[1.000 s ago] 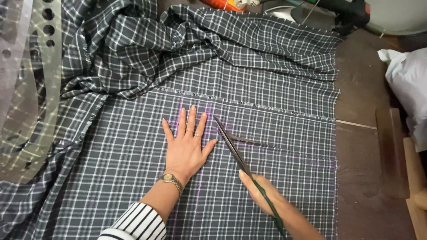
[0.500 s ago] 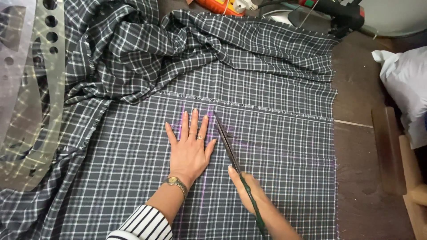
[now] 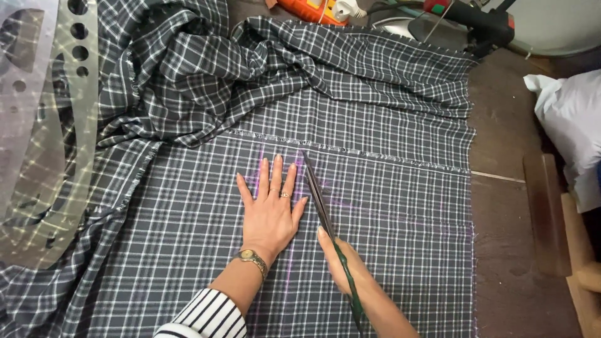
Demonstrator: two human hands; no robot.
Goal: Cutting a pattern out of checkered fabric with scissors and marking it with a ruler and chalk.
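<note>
Head view. The left hand (image 3: 270, 213) lies flat, palm down, fingers spread wide, on the dark grey-and-white checked woven fabric (image 3: 388, 206), which is spread over the brown wooden table (image 3: 513, 250). The right hand (image 3: 341, 260) grips the handles of the long, dark-bladed metal scissors (image 3: 319, 200). The blades run just beside the left hand's thumb side, tips pointing toward a frayed fabric edge. Faint purple chalk lines (image 3: 289, 275) mark the cloth beneath both hands. A clear plastic curve ruler with round holes (image 3: 50, 125) rests at the left.
</note>
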